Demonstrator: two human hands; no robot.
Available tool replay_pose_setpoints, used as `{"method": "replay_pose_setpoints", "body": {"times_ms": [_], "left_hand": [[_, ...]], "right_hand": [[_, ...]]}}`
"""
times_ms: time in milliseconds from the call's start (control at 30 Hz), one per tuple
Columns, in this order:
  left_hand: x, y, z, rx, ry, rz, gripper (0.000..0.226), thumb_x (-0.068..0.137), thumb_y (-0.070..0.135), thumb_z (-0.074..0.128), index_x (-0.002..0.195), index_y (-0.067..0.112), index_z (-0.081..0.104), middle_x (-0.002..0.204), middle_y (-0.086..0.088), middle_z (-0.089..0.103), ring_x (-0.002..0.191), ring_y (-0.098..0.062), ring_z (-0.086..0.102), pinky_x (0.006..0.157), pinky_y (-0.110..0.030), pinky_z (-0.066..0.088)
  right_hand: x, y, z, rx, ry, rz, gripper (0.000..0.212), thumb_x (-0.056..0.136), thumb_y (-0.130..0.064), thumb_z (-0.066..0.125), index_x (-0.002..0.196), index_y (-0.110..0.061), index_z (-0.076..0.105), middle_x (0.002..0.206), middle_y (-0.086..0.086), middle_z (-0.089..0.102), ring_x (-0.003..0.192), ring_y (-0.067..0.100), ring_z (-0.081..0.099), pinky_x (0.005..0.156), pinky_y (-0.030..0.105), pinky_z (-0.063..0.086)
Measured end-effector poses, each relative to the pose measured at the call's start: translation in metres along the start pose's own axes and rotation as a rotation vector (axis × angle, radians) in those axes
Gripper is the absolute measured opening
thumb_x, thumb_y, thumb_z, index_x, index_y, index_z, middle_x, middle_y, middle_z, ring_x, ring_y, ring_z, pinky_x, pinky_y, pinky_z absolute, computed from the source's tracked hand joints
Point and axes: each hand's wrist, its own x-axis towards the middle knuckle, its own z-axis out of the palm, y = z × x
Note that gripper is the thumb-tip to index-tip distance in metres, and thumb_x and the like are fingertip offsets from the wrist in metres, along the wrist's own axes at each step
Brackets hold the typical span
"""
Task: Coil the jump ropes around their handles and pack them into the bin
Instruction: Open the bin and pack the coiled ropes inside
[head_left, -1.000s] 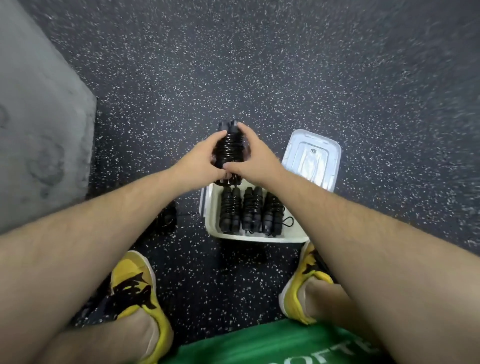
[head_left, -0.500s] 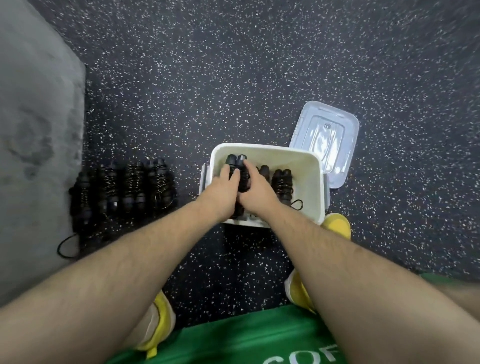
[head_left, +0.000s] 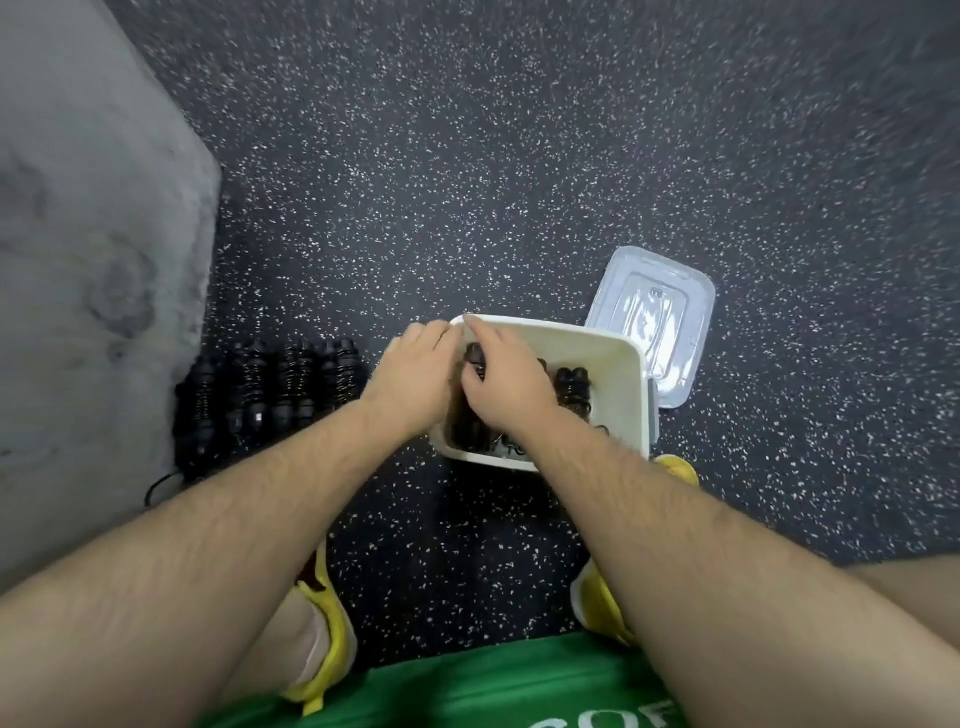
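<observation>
coiled rope | in bin | between left hand and right hand

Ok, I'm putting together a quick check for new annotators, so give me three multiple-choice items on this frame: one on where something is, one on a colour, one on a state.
1. Where is the lid?
A) shut on the bin
B) on the floor beside the bin
C) on the grey mat

2. What colour is the bin?
A) blue
B) white
C) black

3. How are the jump ropes left of the bin?
A) coiled round their handles
B) stretched out straight
C) hung on a hook

Answers:
1 B, the lid lies on the floor by the bin's right side.
2 B, its rim and walls are white.
3 A, each is a tight black bundle.
</observation>
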Motion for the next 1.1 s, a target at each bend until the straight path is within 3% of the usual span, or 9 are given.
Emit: {"method": "replay_pose_setpoints", "body": {"times_ms": [133,233,367,567,700,800,1000,1100], "left_hand": [[-0.02,-0.034,-0.018,0.009,-0.014,-0.146,0.068,0.088,0.011,0.057,0.152,0.009,0.034,0.145,-0.008,0.043,0.127,-0.03,0.043,0.106,-0.042,0.039],[-0.043,-0.075,-0.001,-0.014,-0.065,-0.317,0.067,0.091,0.02,0.062,0.152,0.01,0.035,0.144,-0.01,0.045,0.126,-0.031,0.045,0.104,-0.042,0.04],[-0.06,-0.118,0.032,-0.096,-0.173,-0.53,0.071,0.094,0.032,0.064,0.153,0.009,0.032,0.147,-0.012,0.042,0.133,-0.033,0.041,0.108,-0.044,0.038],[-0.042,-0.137,0.06,-0.339,-0.245,-0.667,0.078,0.099,0.027,0.058,0.16,0.009,0.014,0.162,-0.014,0.026,0.147,-0.032,0.027,0.119,-0.045,0.03],[-0.034,-0.147,0.071,-0.404,-0.188,-0.699,0.071,0.096,0.017,0.057,0.159,0.016,0.025,0.156,-0.011,0.035,0.14,-0.033,0.035,0.116,-0.044,0.035],[-0.034,-0.152,0.073,-0.53,-0.091,-0.72,0.063,0.094,0.012,0.058,0.152,0.028,0.04,0.15,-0.003,0.042,0.131,-0.03,0.042,0.112,-0.041,0.038],[-0.033,-0.144,0.06,-0.937,0.081,-0.848,0.065,0.082,0.006,0.074,0.139,0.03,0.053,0.126,-0.002,0.052,0.112,-0.026,0.062,0.1,-0.04,0.052],[-0.033,-0.134,0.039,-1.045,0.19,-0.822,0.062,0.079,0.004,0.08,0.131,0.03,0.057,0.124,-0.003,0.059,0.103,-0.018,0.061,0.088,-0.027,0.052]], "right_hand": [[0.002,-0.048,0.019,-0.01,0.017,-0.134,0.057,0.097,-0.023,0.052,0.152,-0.022,0.036,0.135,0.007,0.054,0.123,0.029,0.048,0.1,0.041,0.044],[0.007,-0.078,0.049,-0.031,-0.101,-0.156,0.054,0.099,-0.023,0.052,0.151,-0.016,0.036,0.14,0.009,0.052,0.127,0.029,0.048,0.104,0.04,0.04],[0.027,-0.093,0.097,-0.003,-0.294,-0.041,0.058,0.096,-0.02,0.056,0.149,-0.012,0.034,0.138,0.015,0.05,0.128,0.034,0.05,0.107,0.041,0.042],[0.055,-0.096,0.139,0.078,-0.482,0.148,0.084,0.093,-0.018,0.058,0.161,-0.021,0.008,0.151,0.019,0.038,0.133,0.035,0.046,0.106,0.038,0.042],[0.074,-0.094,0.156,0.21,-0.543,0.272,0.092,0.091,-0.021,0.059,0.161,-0.022,0.0,0.146,0.016,0.047,0.128,0.03,0.053,0.104,0.033,0.044],[0.082,-0.09,0.162,0.338,-0.503,0.353,0.09,0.089,-0.019,0.061,0.161,-0.02,0.006,0.143,0.013,0.052,0.124,0.027,0.055,0.104,0.031,0.045],[0.079,-0.09,0.151,0.482,-0.343,0.364,0.067,0.09,-0.016,0.061,0.15,-0.026,0.032,0.137,0.006,0.053,0.114,0.023,0.057,0.089,0.027,0.042],[0.075,-0.092,0.128,0.454,-0.271,0.331,0.053,0.094,-0.023,0.061,0.143,-0.021,0.042,0.137,0.006,0.05,0.115,0.022,0.056,0.091,0.027,0.041]]}}
